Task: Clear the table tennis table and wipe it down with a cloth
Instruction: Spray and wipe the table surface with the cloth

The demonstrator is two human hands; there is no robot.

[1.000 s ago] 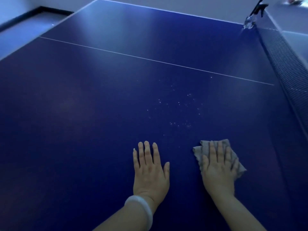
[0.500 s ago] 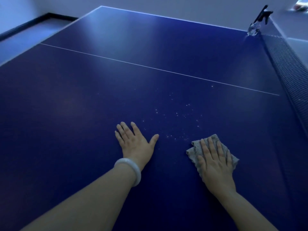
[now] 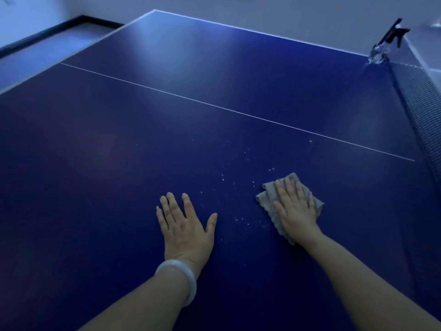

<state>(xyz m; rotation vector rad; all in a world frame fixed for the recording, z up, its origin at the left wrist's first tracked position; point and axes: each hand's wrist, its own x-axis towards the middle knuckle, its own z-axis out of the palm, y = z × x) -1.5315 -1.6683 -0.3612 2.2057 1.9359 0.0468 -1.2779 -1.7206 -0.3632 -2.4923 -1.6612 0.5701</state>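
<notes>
Floor at 10 o'clock, beyond table edge, dark skirting along wall.

Table across whole view: dark blue top, thin white centre line running from 9 o'clock up-left toward 3 o'clock.

Left hand at 6 o'clock, slightly left: palm down, flat on table, fingers straight and spread, thumb out toward 2 o'clock, grasping nothing. Pale bangle on left wrist.

Droplets, small and white, scattered between hands and onward toward 12 o'clock.

Cloth, grey, folded, flat on table at 4 o'clock of frame centre, just right of droplets. Right hand palm down on cloth, fingers straight and close together, pressing, not curled around it. Cloth edges showing past hand at 9, 12 and 3 o'clock.

Net along right edge, 1 to 3 o'clock. Spray bottle, clear with black trigger head, at 1 o'clock on table's far corner beside net end.
</notes>
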